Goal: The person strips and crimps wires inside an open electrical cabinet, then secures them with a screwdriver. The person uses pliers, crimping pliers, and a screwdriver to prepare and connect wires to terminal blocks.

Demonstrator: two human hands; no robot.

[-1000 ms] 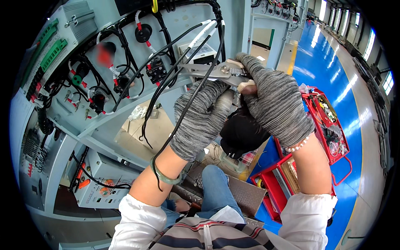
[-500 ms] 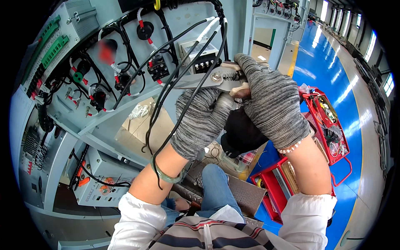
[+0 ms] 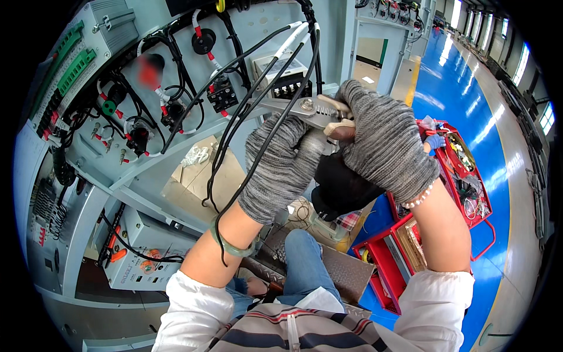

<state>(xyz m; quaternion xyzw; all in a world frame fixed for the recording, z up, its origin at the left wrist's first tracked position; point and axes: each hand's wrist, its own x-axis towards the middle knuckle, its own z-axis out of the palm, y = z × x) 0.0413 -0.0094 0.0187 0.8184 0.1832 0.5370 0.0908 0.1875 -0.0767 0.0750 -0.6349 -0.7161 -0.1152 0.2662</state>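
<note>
Before the pale grey-blue control panel (image 3: pixel 176 170), both hands raised together, each in a grey knitted glove. Left hand (image 3: pixel 278 164) curled shut around a bundle of black cables (image 3: pixel 258 126) and the lower handle of a metal wire stripper (image 3: pixel 314 108). Right hand (image 3: pixel 384 146) closed over the stripper's upper handle from the right side, thumb tip bare through the glove and pressed on the tan grip. Stripper held level, its silvery head pointing left toward the panel, pivot bolt plainly seen, just in front of a small black terminal block (image 3: pixel 287 91) mounted on the panel face. Cannot tell whether a wire end sits in the stripper's teeth. Cables running up from the left wrist, past a greenish wristband (image 3: pixel 231 243), across the glove and on to white-sleeved ends near the panel's top edge. Further left on the panel: round black fittings with red-and-white marked leads (image 3: pixel 205 44), green terminal strips (image 3: pixel 70 61) at the upper left corner. Black rounded object (image 3: pixel 340 185) directly beneath the two hands, its kind not clear. Red tool cart (image 3: pixel 451 193) with cluttered trays standing on the blue floor (image 3: pixel 463 100) to the right, well apart from the hands. Blue-jeaned knee (image 3: pixel 302 264) below, white sleeves at the lower edge
</note>
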